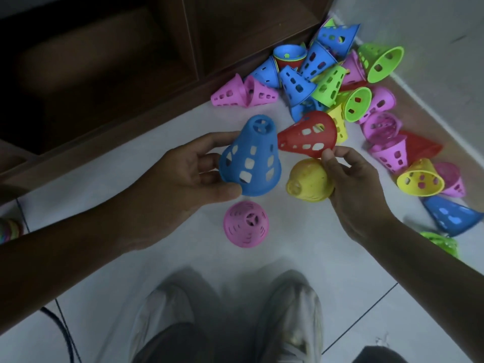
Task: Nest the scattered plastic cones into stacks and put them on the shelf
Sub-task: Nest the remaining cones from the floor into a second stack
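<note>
Head view: the left hand [183,176] grips a blue cone [250,159] by its wide rim, thumb under the near edge and fingers curled round the far side, so the cone stands roughly upright in the air with its narrow capped end pointing up and away. The right hand [358,184] pinches the rim of a red cone [309,134] between thumb and fingertips; this cone lies tilted, narrow end toward the blue cone and almost touching it. Just below the red cone, against the right palm, sits a yellow cone [310,180], narrow end pointing down and left; whether the hand holds it or it rests on the floor cannot be told.

A pink cone [246,224] stands on the white tiled floor [262,263] below the two hands, narrow end up, apart from both. The pile [327,82] of loose cones, blue, pink, green, yellow and red, lies on the floor beyond the hands, spreading from the foot of the shelf [117,74] along the wall to the right. The shelf is dark brown wood, its lower compartments in shadow. More cones trail down the right side, among them a second yellow cone [420,180] lying open-mouthed and another blue cone [453,216] on its side.

Two shoes [288,310] show at the bottom edge, blurred.
</note>
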### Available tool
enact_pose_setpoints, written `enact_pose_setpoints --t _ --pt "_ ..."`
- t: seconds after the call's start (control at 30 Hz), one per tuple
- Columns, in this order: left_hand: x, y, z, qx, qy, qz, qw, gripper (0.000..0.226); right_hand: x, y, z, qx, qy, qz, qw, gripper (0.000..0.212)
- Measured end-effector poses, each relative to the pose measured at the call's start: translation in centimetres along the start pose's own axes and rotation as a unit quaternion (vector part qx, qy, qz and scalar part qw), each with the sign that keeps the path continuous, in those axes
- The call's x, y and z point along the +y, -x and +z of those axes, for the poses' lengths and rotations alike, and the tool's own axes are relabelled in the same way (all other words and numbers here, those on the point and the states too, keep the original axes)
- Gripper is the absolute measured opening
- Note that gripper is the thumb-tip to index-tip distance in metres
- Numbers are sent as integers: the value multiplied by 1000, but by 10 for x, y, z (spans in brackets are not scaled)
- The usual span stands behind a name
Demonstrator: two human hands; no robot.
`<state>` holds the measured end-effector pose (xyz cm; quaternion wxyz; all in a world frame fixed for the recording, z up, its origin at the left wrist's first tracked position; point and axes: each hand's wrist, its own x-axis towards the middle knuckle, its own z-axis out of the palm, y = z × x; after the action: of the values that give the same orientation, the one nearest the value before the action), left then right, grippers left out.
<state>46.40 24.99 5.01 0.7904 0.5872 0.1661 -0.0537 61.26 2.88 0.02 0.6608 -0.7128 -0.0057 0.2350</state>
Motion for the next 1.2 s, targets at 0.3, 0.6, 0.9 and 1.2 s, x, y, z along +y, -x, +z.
enact_pose_setpoints --t 0.3,0.6,0.9,1.2 --pt "-24 25 9 -29 -117 -12 993 59 -2 47 -7 -54 -87 77 992 23" --pt "-52 29 15 39 -291 -11 956 49 -14 81 0 -147 -140 124 971 37" --pt "-65 28 5 77 -387 34 918 49 -14 84 3 -186 -84 116 972 27" --pt "-58 34 -2 78 -356 28 931 55 3 86 20 -205 22 124 971 30"
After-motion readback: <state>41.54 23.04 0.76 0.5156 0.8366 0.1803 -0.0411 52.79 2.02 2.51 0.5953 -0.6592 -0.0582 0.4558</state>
